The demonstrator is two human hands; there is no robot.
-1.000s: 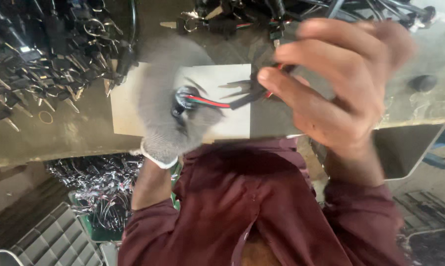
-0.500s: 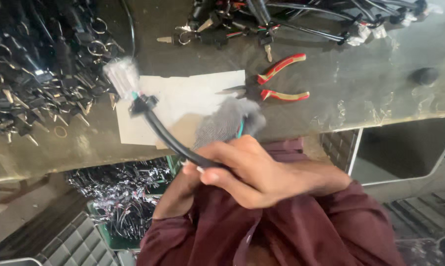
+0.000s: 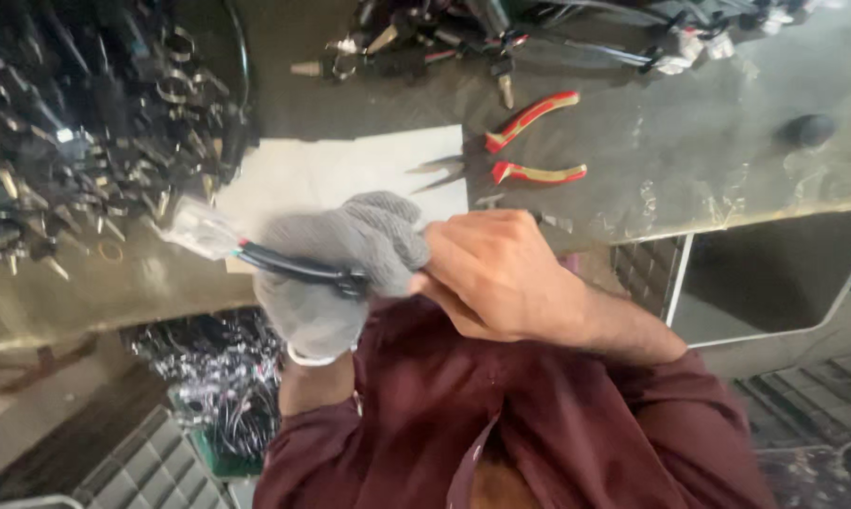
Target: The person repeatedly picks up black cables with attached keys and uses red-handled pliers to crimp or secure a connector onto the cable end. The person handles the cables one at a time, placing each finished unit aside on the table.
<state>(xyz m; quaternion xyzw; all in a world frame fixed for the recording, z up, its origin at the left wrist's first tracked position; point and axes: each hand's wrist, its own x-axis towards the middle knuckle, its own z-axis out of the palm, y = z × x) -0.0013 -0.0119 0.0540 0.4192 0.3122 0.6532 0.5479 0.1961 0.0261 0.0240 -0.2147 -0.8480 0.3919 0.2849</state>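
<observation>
The left hand (image 3: 345, 269) wears a gray knit glove. It is closed around a black cable (image 3: 293, 267). The cable sticks out to the left of the glove. At its far end sits a pale plug (image 3: 197, 229), a bit blurry. A few thin colored wires show where the plug meets the cable.

The right hand (image 3: 496, 273) is bare. It is curled up tight and presses against the gloved hand. It looks like it pinches the other end of the cable, but that end is hidden, so I cannot tell for sure.

Both hands are close to the person's chest, over a dark red shirt (image 3: 501, 424).

Just past the hands lies a white sheet (image 3: 340, 170) on the table (image 3: 727, 160). Near the right hand, a little further out, lie pliers with red handles (image 3: 529, 141). Far past the left hand is a big pile of black wires (image 3: 76, 132). More tangled wires (image 3: 501, 38) lie at the far side of the table.
</observation>
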